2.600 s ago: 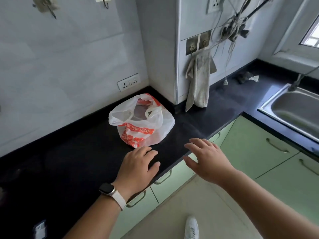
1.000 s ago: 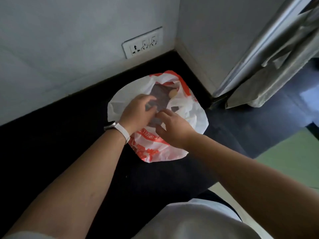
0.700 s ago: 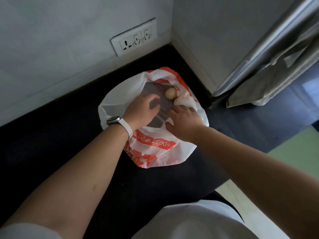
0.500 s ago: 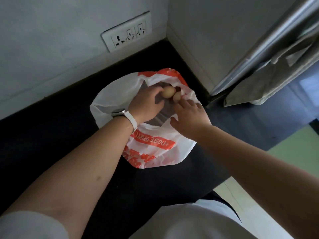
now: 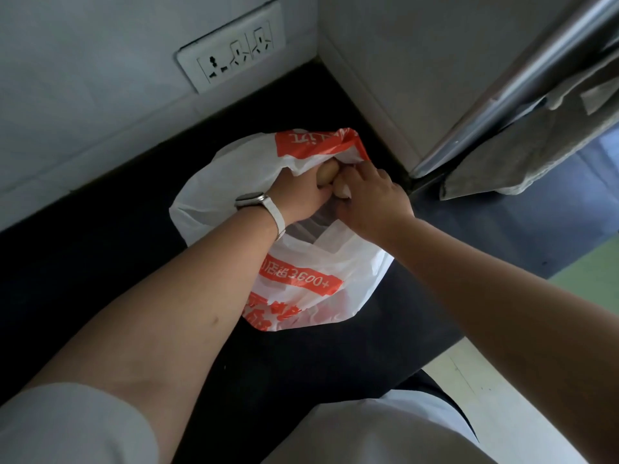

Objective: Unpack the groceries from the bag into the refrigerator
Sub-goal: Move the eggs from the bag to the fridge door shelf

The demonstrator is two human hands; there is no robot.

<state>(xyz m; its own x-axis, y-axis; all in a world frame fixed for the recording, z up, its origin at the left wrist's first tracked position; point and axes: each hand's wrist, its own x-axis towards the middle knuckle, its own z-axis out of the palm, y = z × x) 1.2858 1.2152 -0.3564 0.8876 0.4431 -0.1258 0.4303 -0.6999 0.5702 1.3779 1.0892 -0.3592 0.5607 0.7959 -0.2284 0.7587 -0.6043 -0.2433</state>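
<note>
Mid-frame, in the mouth of the plastic bag (image 5: 234, 172) on the black table (image 5: 100, 262), the left hand (image 5: 298, 199) curls round a tan egg (image 5: 326, 174). The right hand (image 5: 371, 202) pinches what seems a paler egg (image 5: 342, 190), ready for lifting out.

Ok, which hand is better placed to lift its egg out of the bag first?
Probably the right hand: it pinches the pale egg at the open mouth of the bag, clear of plastic. The left hand holds the tan egg partly under the top flap.
</note>
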